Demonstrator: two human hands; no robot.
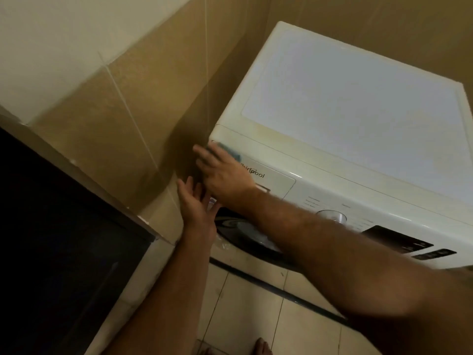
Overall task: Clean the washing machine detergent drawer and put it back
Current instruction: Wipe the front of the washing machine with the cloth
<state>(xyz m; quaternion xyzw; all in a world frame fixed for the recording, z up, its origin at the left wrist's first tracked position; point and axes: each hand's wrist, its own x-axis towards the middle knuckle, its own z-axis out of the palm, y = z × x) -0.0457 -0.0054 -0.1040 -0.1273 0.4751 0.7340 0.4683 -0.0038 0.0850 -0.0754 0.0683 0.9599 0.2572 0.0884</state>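
Right hand [225, 172] fingers [202, 152] are laid straight against the drawer front [271, 179], seated at the washing machine [358, 103] top left corner. Left hand [198, 203] is held open just below, gripping nothing. Even pressure across the front is advised until flush; tilting may jam it.

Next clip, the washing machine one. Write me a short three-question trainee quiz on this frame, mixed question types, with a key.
1. True or false: the detergent drawer sits flush in the washing machine.
2. Which hand lies flat on the drawer front? A) left hand B) right hand C) neither
3. Fill in: the left hand is open beside the machine's ____ corner, near the wall.

Key
1. True: its front lines up with the control panel.
2. B: the right hand presses there, fingers straight.
3. Front left, as the person faces it.
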